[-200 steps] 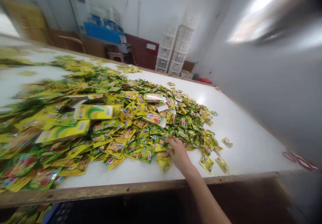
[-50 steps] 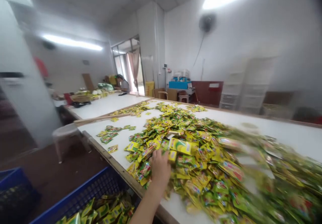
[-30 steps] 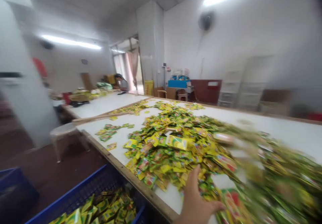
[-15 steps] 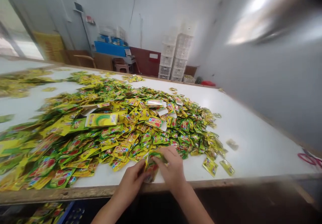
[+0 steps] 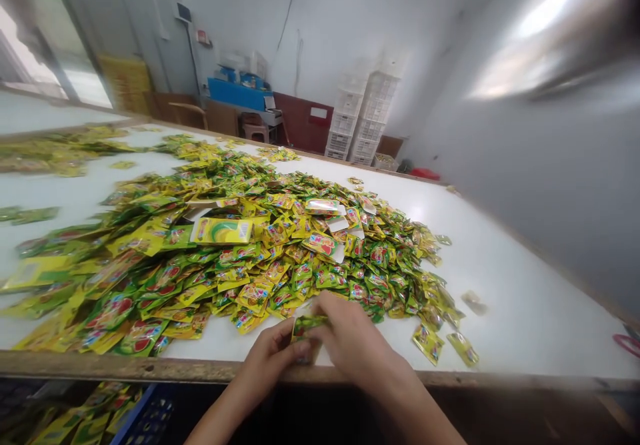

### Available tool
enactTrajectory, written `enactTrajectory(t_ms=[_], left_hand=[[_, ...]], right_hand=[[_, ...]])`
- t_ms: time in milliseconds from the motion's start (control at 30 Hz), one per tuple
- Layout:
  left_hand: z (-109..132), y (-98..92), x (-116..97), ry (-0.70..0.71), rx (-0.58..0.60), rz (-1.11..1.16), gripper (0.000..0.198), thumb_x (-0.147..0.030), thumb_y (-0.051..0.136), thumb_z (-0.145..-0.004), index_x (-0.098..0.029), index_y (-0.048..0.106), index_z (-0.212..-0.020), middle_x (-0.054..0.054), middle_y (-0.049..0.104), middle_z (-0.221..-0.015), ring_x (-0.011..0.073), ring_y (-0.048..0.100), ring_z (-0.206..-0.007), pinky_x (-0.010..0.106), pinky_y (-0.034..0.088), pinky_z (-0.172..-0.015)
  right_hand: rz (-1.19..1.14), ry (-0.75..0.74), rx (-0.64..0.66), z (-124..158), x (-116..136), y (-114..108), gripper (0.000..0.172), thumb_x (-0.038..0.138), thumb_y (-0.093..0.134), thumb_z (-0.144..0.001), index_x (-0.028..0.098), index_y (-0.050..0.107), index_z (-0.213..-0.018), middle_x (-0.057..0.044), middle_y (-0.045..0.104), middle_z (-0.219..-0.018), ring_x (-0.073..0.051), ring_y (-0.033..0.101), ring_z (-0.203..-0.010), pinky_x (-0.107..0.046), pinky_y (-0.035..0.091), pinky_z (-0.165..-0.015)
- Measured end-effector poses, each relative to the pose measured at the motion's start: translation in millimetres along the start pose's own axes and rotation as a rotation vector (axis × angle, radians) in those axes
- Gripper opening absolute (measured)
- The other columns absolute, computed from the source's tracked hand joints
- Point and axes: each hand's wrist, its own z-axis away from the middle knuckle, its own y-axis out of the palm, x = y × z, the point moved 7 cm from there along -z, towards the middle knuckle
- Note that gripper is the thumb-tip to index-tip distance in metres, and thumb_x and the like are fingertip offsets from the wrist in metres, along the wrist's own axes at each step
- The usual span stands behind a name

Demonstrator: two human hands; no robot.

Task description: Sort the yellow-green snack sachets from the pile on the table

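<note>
Near the table's front edge, my left hand (image 5: 273,358) is closed on a small carton whose printed sides show between my hands. My right hand (image 5: 345,331) bends over it from the right, its fingers pressed on a green and yellow packet (image 5: 307,325) at the carton's upper end. Beyond both hands spreads a large heap of green and yellow packets (image 5: 260,291). On the heap rest a flat yellow carton (image 5: 223,231) and smaller open cartons, one of them (image 5: 323,245) with a red fruit print.
Two loose packets (image 5: 428,343) lie right of my hands on the white table (image 5: 510,298). A red-handled item (image 5: 627,345) is at the right edge. Below the front edge at left stands a blue crate (image 5: 133,418) with packets. White crates (image 5: 367,111) are stacked behind the table.
The view has shifted, so the heap appears farther right. My right hand has turned further over the carton, and the packet now sits at its upper end between my hands.
</note>
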Motion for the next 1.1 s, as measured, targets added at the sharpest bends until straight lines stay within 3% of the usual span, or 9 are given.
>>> enactTrajectory(t_ms=[167,300,400,467,533,633,767,933,1100], left_hand=[[-1.7,-9.1,3.7,0.016,-0.066,-0.107,0.028,-0.036,0.067,-0.083,-0.020,0.070,-0.106,0.001,0.069,-0.086,0.0206,0.058,-0.080,0.026,0.044,-0.074],[0.7,-7.2,1.1,0.006,-0.026,-0.032,0.035,-0.035,0.066,-0.085,-0.025,0.067,-0.119,0.002,0.071,-0.106,0.0227,0.060,-0.097,0.029,0.045,-0.089],[5.9,-12.4,-0.9,-0.059,-0.090,0.009,0.035,-0.041,0.055,-0.092,-0.026,0.067,-0.121,0.003,0.070,-0.117,0.0232,0.059,-0.109,0.031,0.043,-0.098],[8.0,-14.8,-1.8,-0.124,-0.127,0.040,0.036,-0.043,0.049,-0.094,-0.025,0.070,-0.117,0.003,0.071,-0.118,0.0234,0.059,-0.112,0.033,0.041,-0.102],[6.8,-12.5,-3.5,-0.169,-0.104,0.080,0.033,-0.041,0.055,-0.091,-0.023,0.072,-0.113,0.004,0.073,-0.114,0.0244,0.061,-0.110,0.035,0.042,-0.102],[-0.3,-13.6,-4.7,-0.166,-0.132,0.131,0.033,-0.032,0.069,-0.081,-0.022,0.072,-0.112,0.005,0.074,-0.112,0.0249,0.065,-0.107,0.035,0.048,-0.097],[-5.4,-33.7,2.9,-0.072,-0.394,0.068,0.030,-0.036,0.073,-0.077,-0.022,0.075,-0.103,0.005,0.076,-0.108,0.0240,0.066,-0.107,0.033,0.050,-0.098],[-5.9,-39.9,12.3,-0.011,-0.437,-0.032,0.033,-0.040,0.072,-0.078,-0.024,0.074,-0.106,0.004,0.075,-0.111,0.0237,0.066,-0.109,0.033,0.053,-0.096],[-14.5,-41.4,5.6,0.030,-0.401,-0.137,0.030,-0.038,0.071,-0.080,-0.024,0.073,-0.106,0.003,0.077,-0.102,0.0209,0.070,-0.095,0.030,0.057,-0.087]], right_hand=[[0.014,-0.130,-0.071,-1.5,-7.1,13.4,0.009,0.021,0.070,-0.084,0.023,0.072,-0.075,-0.006,0.061,-0.108,-0.025,0.049,-0.107,-0.035,0.041,-0.090],[-0.178,-0.086,-0.174,11.8,-18.5,16.1,0.009,0.026,0.067,-0.087,0.029,0.075,-0.089,-0.005,0.056,-0.127,-0.029,0.043,-0.122,-0.045,0.036,-0.102],[-0.627,0.212,-0.331,25.2,-50.5,29.6,0.013,0.029,0.063,-0.088,0.025,0.069,-0.098,-0.006,0.063,-0.099,-0.020,0.060,-0.087,-0.032,0.051,-0.072],[-0.968,0.415,-0.287,30.0,-65.4,56.6,0.018,0.035,0.065,-0.085,0.021,0.065,-0.096,-0.001,0.059,-0.079,-0.013,0.054,-0.058,-0.022,0.042,-0.047],[-1.172,0.501,-0.175,27.8,-65.1,78.2,0.020,0.034,0.068,-0.081,0.019,0.064,-0.093,0.002,0.055,-0.069,-0.008,0.043,-0.046,-0.019,0.032,-0.039],[-1.020,0.396,-0.232,15.0,-57.9,69.6,0.013,0.022,0.069,-0.075,0.019,0.070,-0.087,0.001,0.058,-0.068,-0.009,0.046,-0.051,-0.019,0.036,-0.045],[-0.697,0.219,-0.363,-0.3,-45.2,43.7,0.015,0.024,0.067,-0.080,0.023,0.078,-0.089,-0.003,0.066,-0.078,-0.015,0.058,-0.071,-0.026,0.049,-0.065],[-0.895,0.370,-0.329,-3.2,-57.6,61.6,0.020,0.036,0.073,-0.077,0.020,0.079,-0.087,-0.002,0.065,-0.069,-0.013,0.057,-0.052,-0.023,0.049,-0.045],[-0.898,0.351,-0.417,0.2,-64.9,70.6,0.017,0.034,0.077,-0.075,0.020,0.079,-0.084,-0.002,0.067,-0.072,-0.012,0.059,-0.051,-0.023,0.050,-0.044]])
